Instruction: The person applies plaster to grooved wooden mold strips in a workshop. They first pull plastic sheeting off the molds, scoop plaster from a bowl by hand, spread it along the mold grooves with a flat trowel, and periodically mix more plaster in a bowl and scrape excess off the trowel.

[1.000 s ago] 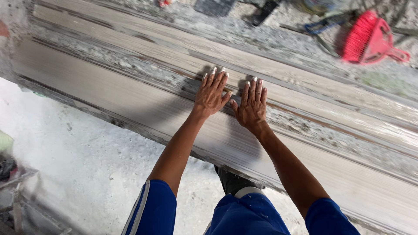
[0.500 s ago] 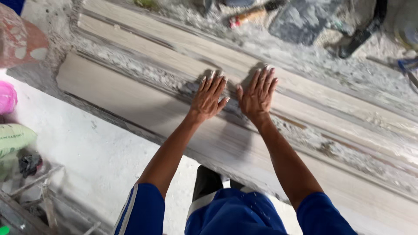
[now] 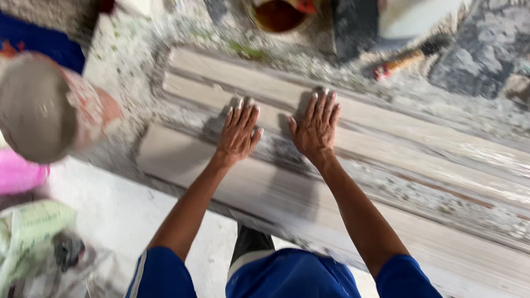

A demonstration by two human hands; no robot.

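Left hand point(image 3: 238, 134), right hand point(image 3: 316, 126) flat, fingers spread, on long plank point(image 3: 441, 182); plank runs upper-left to lower-right.

Building site, tile-laying in progress — long wood-look tiles point(image 3: 386, 165) set in rows on a rough grey mortar bed point(image 3: 182, 72). Mortar-crusted bucket point(image 3: 38, 107) at left, a second bucket point(image 3: 279, 14) above, a red-handled tool point(image 3: 403, 62) lying in the grit — dust and splatter everywhere.

Short blue sleeves — one white-striped, blue trousers, bare forearms
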